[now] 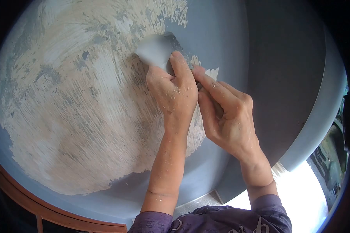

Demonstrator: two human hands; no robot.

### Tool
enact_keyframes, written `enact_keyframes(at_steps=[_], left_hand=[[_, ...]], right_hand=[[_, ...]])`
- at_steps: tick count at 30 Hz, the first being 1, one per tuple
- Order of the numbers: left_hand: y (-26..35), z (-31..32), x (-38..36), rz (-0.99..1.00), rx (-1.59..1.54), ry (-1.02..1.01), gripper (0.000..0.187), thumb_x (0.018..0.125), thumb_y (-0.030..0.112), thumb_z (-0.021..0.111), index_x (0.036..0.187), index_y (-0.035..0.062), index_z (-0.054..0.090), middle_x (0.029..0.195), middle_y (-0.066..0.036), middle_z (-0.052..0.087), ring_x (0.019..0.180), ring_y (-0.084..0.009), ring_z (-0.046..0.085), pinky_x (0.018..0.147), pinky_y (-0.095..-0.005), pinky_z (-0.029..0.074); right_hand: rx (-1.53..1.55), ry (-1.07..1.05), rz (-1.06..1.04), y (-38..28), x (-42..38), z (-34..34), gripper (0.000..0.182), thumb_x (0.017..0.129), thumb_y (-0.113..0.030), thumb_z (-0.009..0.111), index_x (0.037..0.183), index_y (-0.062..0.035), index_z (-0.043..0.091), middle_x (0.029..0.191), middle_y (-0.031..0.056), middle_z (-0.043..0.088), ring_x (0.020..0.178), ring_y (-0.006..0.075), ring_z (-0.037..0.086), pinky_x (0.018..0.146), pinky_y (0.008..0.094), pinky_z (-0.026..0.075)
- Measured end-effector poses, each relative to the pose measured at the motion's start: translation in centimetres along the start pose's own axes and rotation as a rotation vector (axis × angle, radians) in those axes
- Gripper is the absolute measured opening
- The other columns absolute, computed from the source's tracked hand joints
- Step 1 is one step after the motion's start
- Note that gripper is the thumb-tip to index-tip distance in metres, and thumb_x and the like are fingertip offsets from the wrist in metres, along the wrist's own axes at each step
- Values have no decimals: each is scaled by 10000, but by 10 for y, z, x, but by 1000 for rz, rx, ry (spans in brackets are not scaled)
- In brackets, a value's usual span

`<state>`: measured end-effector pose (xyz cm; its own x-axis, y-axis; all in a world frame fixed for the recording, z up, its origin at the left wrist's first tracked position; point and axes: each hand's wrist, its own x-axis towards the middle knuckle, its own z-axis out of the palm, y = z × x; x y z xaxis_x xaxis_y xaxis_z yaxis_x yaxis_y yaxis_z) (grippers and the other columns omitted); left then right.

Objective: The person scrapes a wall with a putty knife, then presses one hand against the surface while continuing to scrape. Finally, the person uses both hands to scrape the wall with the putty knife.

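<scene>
A scraper [175,43] with a broad, flat blade is tilted against the wall, and a pale blur covers much of its face. My left hand [174,91] grips it from below, thumb lying along the blade. Close by on the right, my right hand [231,114] has its fingers curled round what looks like the handle end, mostly hidden, with the index finger reaching toward the left hand. Small pale flakes stick to both hands and forearms. Behind them, the blue-grey wall [216,35] bears a large scraped patch [89,108] of beige and white, streaked and rough-edged.
A dark grey recessed panel [286,73] curves down the right side, bordered by a lighter rim [332,81]. At lower left runs a brown curved rail [58,215]. Bright light and greenery [332,155] show through an opening at lower right.
</scene>
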<state>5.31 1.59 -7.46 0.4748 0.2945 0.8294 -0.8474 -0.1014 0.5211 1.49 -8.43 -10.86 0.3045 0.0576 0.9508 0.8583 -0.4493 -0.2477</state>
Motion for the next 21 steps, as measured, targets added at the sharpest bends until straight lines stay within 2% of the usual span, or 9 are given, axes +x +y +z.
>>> enact_keyframes(at_steps=[3, 6, 8, 10, 13, 15, 18, 21], left_hand=[[-12, -3, -13, 8, 59, 27, 323, 907, 96, 458, 628, -45, 536, 550, -63, 573, 472, -116, 549, 420, -272, 414], [-5, -2, -25, -44, -24, 46, 318, 901, 93, 457, 626, -48, 528, 528, -54, 551, 466, -116, 542, 424, -278, 409], [-1, 1, -13, -4, 30, 40, 312, 898, 91, 454, 625, -41, 530, 524, -47, 546, 469, -112, 541, 428, -275, 409], [-1, 1, 0, 16, 34, 20, 311, 896, 91, 454, 625, -41, 530, 523, -46, 545, 471, -111, 542, 431, -273, 409], [-2, 3, 4, 39, -9, 1, 315, 895, 95, 457, 623, -46, 530, 525, -52, 550, 473, -112, 544, 434, -271, 407], [-8, 2, -8, 66, 15, 33, 317, 895, 95, 459, 619, -43, 534, 523, -53, 549, 473, -110, 542, 433, -268, 405], [-7, -1, -23, -20, 15, 53, 318, 894, 96, 461, 625, -57, 534, 527, -61, 547, 469, -116, 540, 430, -268, 403], [1, 2, -4, 91, 134, 36, 309, 894, 90, 464, 632, -55, 541, 534, -61, 552, 472, -113, 539, 427, -265, 404]], right_hand=[[0, -11, 24, -6, -12, -3, 371, 777, 77, 570, 1138, -1, 610, 632, 111, 539, 458, 162, 460, 455, 277, 377], [9, 7, 20, -2, -18, 1, 367, 781, 72, 569, 1137, -6, 612, 634, 111, 542, 454, 162, 448, 455, 278, 376], [-3, -4, 3, -1, -13, 1, 358, 775, 66, 578, 1128, 9, 600, 640, 130, 555, 468, 208, 487, 462, 311, 402], [-33, -46, -19, -1, 5, -4, 349, 760, 57, 597, 1107, 41, 576, 650, 167, 578, 500, 300, 571, 477, 373, 454], [-31, -29, -6, 0, 8, -5, 372, 778, 76, 564, 1140, 3, 606, 652, 133, 570, 473, 172, 504, 471, 287, 410], [-6, -6, 1, -2, -8, -5, 363, 783, 70, 566, 1135, -3, 611, 653, 130, 572, 472, 164, 490, 471, 281, 403], [-1, 1, 28, -4, -17, -3, 361, 786, 66, 569, 1137, -5, 612, 654, 127, 572, 466, 159, 462, 467, 277, 389], [-16, -32, 26, -4, -1, -7, 373, 785, 67, 570, 1150, 1, 604, 664, 136, 580, 467, 162, 468, 469, 275, 391]])
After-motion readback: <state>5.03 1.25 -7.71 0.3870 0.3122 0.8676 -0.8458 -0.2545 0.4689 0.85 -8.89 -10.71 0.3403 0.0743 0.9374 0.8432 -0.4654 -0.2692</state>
